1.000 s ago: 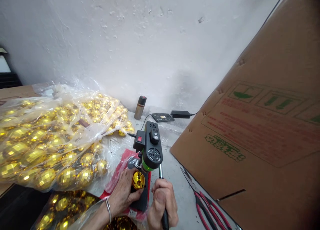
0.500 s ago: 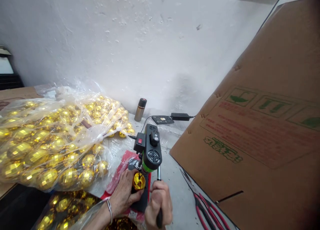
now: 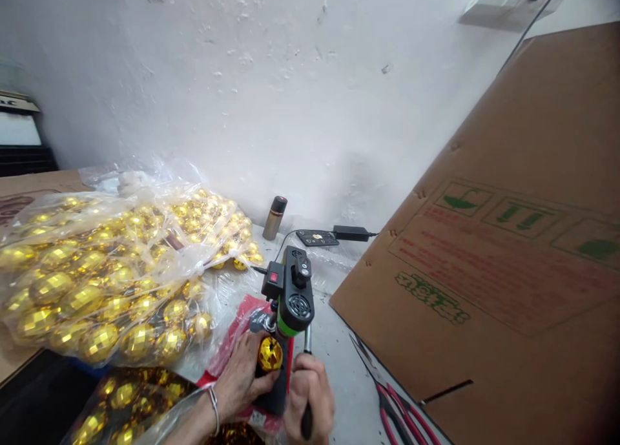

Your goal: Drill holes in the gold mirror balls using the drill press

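My left hand grips a shiny gold faceted ball between thumb and fingers, under the head of a small black-and-green bench drill press. A dark spot shows on top of the ball. Wrapped round the black-handled metal lever at the machine's right side is my right hand, its fingers closed. The machine stands on a red plastic sheet. Whether the drill bit touches the ball is hard to make out.
Clear bags of gold balls lie on the left. Red-handled scissors rest at right beside a large cardboard box. A small spray bottle, a black phone-like slab and a power adapter sit by the wall.
The whole view has shifted slightly, so things sit a little lower in the picture. Both hands keep their holds on the ball and the lever.
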Motion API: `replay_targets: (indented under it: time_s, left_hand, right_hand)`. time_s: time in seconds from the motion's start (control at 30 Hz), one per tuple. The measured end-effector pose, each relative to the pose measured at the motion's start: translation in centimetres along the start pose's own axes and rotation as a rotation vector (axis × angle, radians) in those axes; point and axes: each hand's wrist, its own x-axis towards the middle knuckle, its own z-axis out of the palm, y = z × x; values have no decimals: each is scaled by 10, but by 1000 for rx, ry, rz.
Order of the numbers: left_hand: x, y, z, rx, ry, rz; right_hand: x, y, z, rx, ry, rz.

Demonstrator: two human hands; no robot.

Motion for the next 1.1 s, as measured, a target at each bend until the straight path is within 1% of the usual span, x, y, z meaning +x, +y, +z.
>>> replay_targets:
  time_s: [0.03, 0.07, 0.13, 0.2, 0.27, 0.33, 0.4, 0.47, 0.5, 0.53, 0.6, 0.67, 0.73, 0.8, 0.83, 0.93, 1.0, 1.1]
  left_hand:
    - [0, 0, 0, -1, 3, 7]
    - [-2, -1, 0, -2, 3, 17]
    - [-11, -5, -1, 1, 3, 50]
    - [-27, -13, -6, 16, -1, 104]
    - [-47, -22, -16, 51, -17, 174]
    - [-59, -29, -31, 117, -3, 227]
    - [-57, -30, -50, 229, 87, 248]
    - [-39, -26, -70, 381, 199, 260]
    - [-25, -23, -80, 464, 225, 275]
    - [-11, -19, -89, 557, 223, 289]
    - [12, -14, -107, 742, 182, 278]
    - [23, -13, -121, 850, 161, 260]
    - [20, -17, -132, 857, 200, 258]
    - [7, -23, -141, 807, 232, 246]
    - [-1, -26, -144, 781, 218, 227]
    - [-16, -31, -150, 726, 114, 137]
    - [-17, -32, -150, 724, 84, 58]
    - [-6, -30, -145, 765, 83, -48]
  right_hand:
    - [12, -7, -5, 1, 5, 22]
    - [26, -15, -9, 5, -9, 81]
    - [54, -29, -16, 18, -56, 135]
    - [73, -38, -20, 7, -32, 128]
    - [80, -40, -19, -1, -4, 115]
    - [75, -38, -16, 4, 6, 116]
    - [64, -33, -12, 21, 6, 127]
    - [52, -28, -9, 38, 2, 142]
    - [48, -26, -8, 45, 2, 146]
    - [44, -25, -8, 50, 2, 149]
    - [40, -23, -8, 56, 0, 151]
    - [39, -22, -8, 60, 1, 146]
    - [37, -21, -7, 65, 7, 147]
    - [36, -21, -6, 71, 22, 151]
    - [35, -22, -5, 72, 31, 156]
    - [34, -22, -3, 65, 46, 158]
    - [33, -22, -3, 63, 40, 147]
    - [33, -21, -2, 63, 38, 136]
